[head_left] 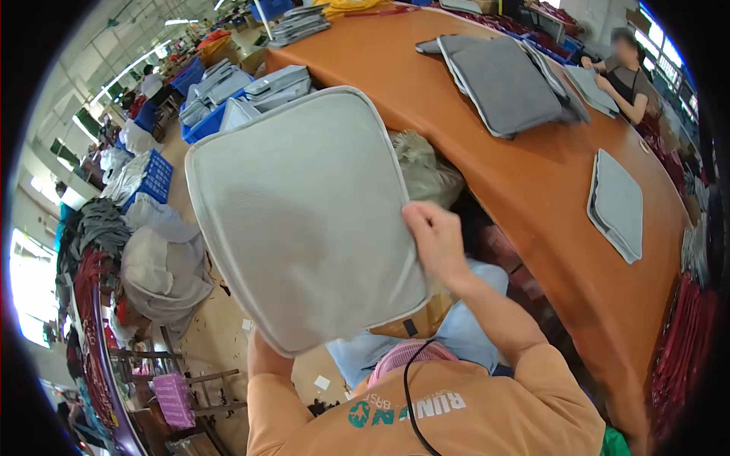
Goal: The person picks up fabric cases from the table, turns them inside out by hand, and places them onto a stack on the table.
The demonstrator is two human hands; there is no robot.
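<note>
A large grey fabric panel [304, 213] with rounded corners and a piped edge is held up in front of me, tilted, over my lap. My right hand [437, 235] is closed on its right edge, fingers curled round the border. My left forearm passes behind the panel's lower left corner, so the left hand and its fingers are hidden.
Right of me runs a brown-topped table [547, 205] bearing a stack of dark grey panels [509, 83] and a lighter grey piece [617, 204]. A co-worker [627, 76] handles a grey piece across it. Blue crates [158, 178] and white sacks [156, 266] stand left.
</note>
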